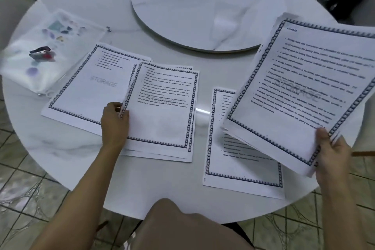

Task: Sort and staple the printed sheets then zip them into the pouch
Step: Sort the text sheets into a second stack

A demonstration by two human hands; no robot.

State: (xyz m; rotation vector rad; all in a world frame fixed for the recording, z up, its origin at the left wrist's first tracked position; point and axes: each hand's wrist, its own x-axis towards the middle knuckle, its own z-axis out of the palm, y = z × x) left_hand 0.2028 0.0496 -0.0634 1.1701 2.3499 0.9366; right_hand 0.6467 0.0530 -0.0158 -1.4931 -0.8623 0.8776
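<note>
While we sit at the round white table (60,148), our 2 hands each have hold of paper. Our left hand (114,122) is curled round the left edge of the middle pile of printed sheets (162,111), and that edge is lifted a little. The pile lies flat in front of the lazy Susan (203,6), on our side of it, and its sheets are not lined up neatly.

Our right hand (332,154) grips the near corner of a thick stack of printed sheets (300,95), with the thumb on top and the fingers below. This stack is up in the air and tilted, in front of the lazy Susan and to its right. Its far edge hides a bit of the lazy Susan's rim. Below the stack, a flat printed sheet (243,168) lies on the table.

In front of the lazy Susan and to its left is the cover sheet (87,91) with the big grey word STORAGE. It is partly under the middle pile. Further left of the lazy Susan lies the clear zip pouch (20,71), just beside the cover sheet. A red and black stapler (41,53) is with the pouch, but we cannot tell if it is on top or inside.

Our knee (182,219) shows well in front of the lazy Susan, at the table's near edge.
</note>
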